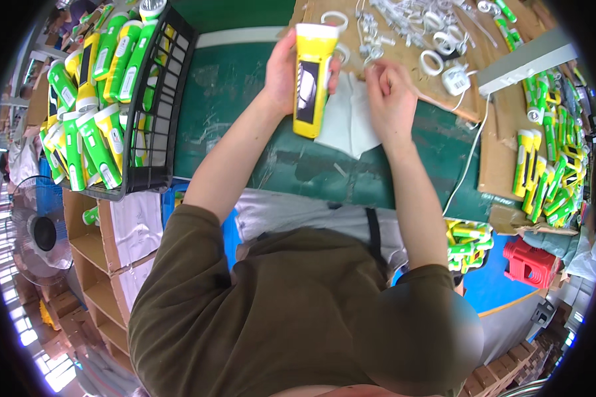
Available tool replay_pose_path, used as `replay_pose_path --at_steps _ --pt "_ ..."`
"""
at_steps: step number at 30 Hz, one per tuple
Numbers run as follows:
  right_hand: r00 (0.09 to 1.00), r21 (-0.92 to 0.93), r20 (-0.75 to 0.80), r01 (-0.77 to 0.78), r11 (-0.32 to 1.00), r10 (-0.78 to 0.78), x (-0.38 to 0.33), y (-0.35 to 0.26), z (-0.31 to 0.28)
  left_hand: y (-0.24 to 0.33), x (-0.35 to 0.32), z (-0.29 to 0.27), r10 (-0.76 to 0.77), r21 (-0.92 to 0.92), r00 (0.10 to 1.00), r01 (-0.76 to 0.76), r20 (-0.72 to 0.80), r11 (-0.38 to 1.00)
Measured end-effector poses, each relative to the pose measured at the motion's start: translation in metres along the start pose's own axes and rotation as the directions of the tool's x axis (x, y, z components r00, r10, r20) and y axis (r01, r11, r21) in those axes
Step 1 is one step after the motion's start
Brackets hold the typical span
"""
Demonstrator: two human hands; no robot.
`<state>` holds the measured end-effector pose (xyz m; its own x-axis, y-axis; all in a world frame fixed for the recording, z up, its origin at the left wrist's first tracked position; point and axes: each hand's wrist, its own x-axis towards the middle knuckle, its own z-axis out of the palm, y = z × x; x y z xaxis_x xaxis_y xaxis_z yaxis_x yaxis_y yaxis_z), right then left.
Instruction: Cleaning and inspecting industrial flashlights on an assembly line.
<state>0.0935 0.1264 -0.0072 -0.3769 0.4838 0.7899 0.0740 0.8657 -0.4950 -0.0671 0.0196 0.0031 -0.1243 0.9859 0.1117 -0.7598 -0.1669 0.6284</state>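
Upright in my left hand (pixel 286 76) is a yellow flashlight (pixel 319 99) with a white head at its top end and a dark, shiny panel on its side. My fingers wrap round it from the left, and fingertips show at its right edge. My right hand (pixel 392 99) is closed, thumb and fingers pressed together beside the small white parts. What those fingers hold, if anything, is too small to make out. Between the two hands a pale folded sheet (pixel 354 126) lies on the green tabletop (pixel 232 126).
A black crate (pixel 139 132) full of green and yellow flashlights stands at left. White rings (pixel 432 63) and cords lie on a brown board (pixel 404 56) at the back. More flashlights (pixel 553 159) are heaped at right, past a grey metal bar (pixel 526 66). A fan (pixel 43 231) stands lower left.
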Motion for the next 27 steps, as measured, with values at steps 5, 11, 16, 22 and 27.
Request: replay_pose_path --at_steps 5,11,16,22,27 --pt "0.934 0.063 0.118 -0.346 0.936 0.338 -0.01 -0.008 -0.008 0.062 0.007 0.033 0.205 0.287 0.978 -0.209 0.042 0.935" --pt "0.907 0.136 0.182 -0.405 0.904 0.379 -0.017 -0.014 -0.011 0.138 0.013 0.106 0.314 0.386 0.932 -0.361 0.18 0.849" --pt "0.89 0.135 0.241 -0.426 0.895 0.387 -0.015 -0.017 -0.014 0.182 0.012 0.139 0.444 0.342 0.894 -0.436 0.058 0.832" --pt "0.879 0.153 0.281 -0.438 0.886 0.386 -0.013 -0.014 -0.011 0.194 -0.014 0.163 0.516 0.452 0.856 -0.447 -0.035 0.772" --pt "0.854 0.161 0.315 -0.477 0.864 0.413 -0.014 -0.016 -0.011 0.202 -0.032 0.148 0.458 0.466 0.889 -0.403 -0.006 0.788"
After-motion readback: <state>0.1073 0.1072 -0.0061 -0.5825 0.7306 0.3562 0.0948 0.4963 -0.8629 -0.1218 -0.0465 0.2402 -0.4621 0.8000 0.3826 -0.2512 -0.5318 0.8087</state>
